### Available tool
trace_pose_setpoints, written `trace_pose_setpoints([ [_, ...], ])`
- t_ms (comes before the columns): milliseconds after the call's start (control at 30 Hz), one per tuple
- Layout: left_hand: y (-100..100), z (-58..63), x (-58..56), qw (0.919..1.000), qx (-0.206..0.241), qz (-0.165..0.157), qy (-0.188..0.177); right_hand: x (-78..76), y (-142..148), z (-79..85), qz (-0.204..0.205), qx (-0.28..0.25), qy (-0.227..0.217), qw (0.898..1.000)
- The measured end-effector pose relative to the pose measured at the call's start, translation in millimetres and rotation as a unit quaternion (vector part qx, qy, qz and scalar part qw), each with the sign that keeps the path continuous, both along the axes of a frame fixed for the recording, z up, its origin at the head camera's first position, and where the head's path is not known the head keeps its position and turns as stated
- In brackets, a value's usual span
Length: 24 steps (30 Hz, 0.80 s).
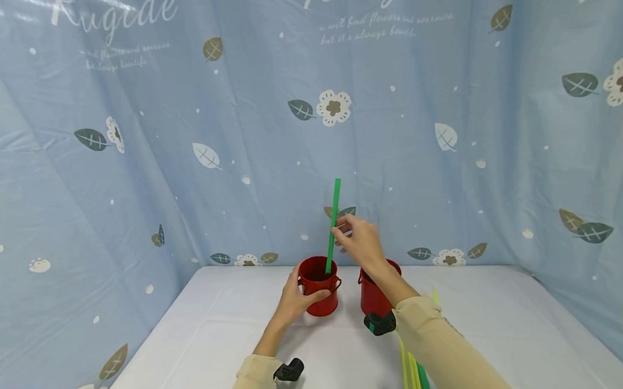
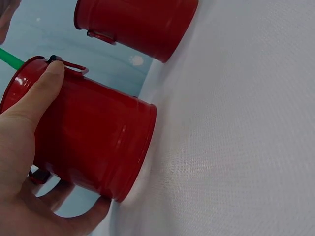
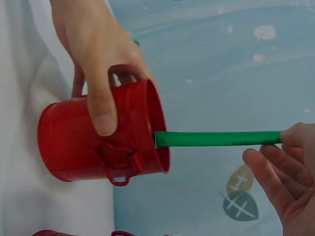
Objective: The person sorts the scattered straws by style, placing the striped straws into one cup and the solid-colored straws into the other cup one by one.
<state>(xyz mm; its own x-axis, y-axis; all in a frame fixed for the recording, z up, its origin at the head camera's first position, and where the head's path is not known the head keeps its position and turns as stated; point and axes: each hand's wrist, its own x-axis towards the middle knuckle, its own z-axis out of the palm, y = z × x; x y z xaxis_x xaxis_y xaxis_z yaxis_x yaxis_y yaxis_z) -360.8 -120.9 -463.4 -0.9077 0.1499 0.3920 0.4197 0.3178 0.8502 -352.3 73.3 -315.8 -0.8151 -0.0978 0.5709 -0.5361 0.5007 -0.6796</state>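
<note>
A small red metal bucket point(image 1: 320, 294) stands upright on the white-covered table, with loop handles on its sides. My left hand point(image 1: 293, 303) grips its wall, thumb across the front and fingers round the far side, as the left wrist view also shows. Above the bucket my right hand point(image 1: 363, 238) pinches a flat green strip point(image 3: 211, 139) between thumb and fingers, partway up its length. The strip stands nearly upright with a slight tilt, its lower end at the bucket's mouth, just inside the rim. The bucket's bottom inside is hidden.
A second red bucket point(image 1: 373, 295) stands to the right, partly behind my right forearm. Several yellow-green strips point(image 1: 413, 374) and a green one point(image 1: 424, 380) lie on the table point(image 1: 218, 318) beside my right sleeve. A blue patterned curtain point(image 1: 269, 161) hangs behind the table.
</note>
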Motion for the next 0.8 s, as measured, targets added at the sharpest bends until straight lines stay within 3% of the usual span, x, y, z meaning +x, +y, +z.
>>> trace_pose_setpoints([
  [200,-2.6,-0.8,1.6,0.9998,-0.014,0.016,-0.004,-5.7,-10.5,-11.3,0.010,0.030,-0.011,0.999],
  [433,0.0,4.7,3.8,0.9997,-0.016,0.013,-0.010,-6.5,-20.1,-19.8,-0.003,0.047,-0.031,0.998],
  [467,-0.7,0.6,0.3,0.9997,-0.019,0.014,-0.010,-6.8,-20.8,-21.2,-0.003,0.048,-0.032,0.998],
  [800,0.4,0.6,1.5,0.9997,-0.015,0.005,-0.017,-6.2,-23.4,-27.8,0.001,0.063,-0.050,0.997],
])
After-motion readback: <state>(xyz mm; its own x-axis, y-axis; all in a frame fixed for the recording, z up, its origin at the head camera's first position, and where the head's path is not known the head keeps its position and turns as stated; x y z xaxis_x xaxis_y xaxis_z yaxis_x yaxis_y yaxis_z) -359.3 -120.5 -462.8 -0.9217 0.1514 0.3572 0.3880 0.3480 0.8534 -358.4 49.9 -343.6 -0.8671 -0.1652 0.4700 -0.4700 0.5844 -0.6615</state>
